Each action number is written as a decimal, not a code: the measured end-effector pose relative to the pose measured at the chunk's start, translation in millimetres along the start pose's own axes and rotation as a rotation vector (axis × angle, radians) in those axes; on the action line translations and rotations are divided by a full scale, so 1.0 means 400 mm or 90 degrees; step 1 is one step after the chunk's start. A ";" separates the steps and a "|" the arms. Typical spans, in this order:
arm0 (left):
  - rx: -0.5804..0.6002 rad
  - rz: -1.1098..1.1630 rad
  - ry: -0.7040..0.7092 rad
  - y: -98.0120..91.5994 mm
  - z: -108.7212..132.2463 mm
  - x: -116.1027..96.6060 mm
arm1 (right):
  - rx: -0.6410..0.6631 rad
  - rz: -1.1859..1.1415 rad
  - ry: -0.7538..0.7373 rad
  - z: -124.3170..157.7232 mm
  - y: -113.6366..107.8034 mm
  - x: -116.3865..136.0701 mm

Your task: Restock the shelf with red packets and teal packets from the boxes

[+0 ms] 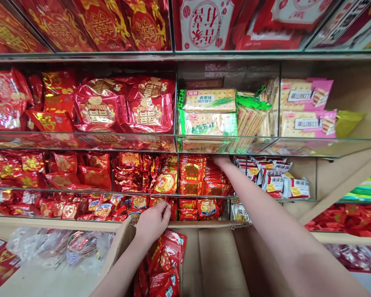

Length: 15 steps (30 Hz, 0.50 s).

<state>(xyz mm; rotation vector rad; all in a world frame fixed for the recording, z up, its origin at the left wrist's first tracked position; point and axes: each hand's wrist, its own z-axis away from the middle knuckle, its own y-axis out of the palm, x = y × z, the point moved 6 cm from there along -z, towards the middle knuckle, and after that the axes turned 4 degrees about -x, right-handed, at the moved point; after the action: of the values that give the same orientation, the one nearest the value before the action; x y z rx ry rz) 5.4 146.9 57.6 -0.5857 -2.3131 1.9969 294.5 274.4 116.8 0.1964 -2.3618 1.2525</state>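
Observation:
My left hand point(153, 222) curls closed over the red snack packets point(163, 260) that lie heaped in an open cardboard box point(216, 255) in front of me, gripping the top ones. My right arm stretches forward to the middle glass shelf. Only the wrist and heel of my right hand point(221, 160) show under the shelf edge; the fingers are hidden among the stacked red packets point(214, 177) there.
Glass shelves point(80, 145) hold red foil sweet bags at left, green and pink cracker packs point(208, 117) at upper right, white packets point(275, 179) at right. A clear plastic bag point(49, 247) lies at lower left. A wooden frame runs diagonally at right.

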 end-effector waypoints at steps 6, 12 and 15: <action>0.006 0.000 -0.001 -0.004 0.001 -0.006 | 0.015 -0.056 0.011 -0.011 -0.001 -0.015; 0.015 -0.002 0.001 0.001 0.002 -0.003 | -0.015 -0.099 0.023 0.011 -0.025 -0.016; 0.011 -0.002 0.004 0.001 0.001 -0.002 | -0.032 -0.112 0.017 0.020 -0.051 0.000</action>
<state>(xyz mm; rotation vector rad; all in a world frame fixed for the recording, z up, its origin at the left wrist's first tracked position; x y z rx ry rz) 6.2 146.3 57.1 -0.5860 -2.2888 2.0089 298.5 256.3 128.2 0.3599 -2.2949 1.1048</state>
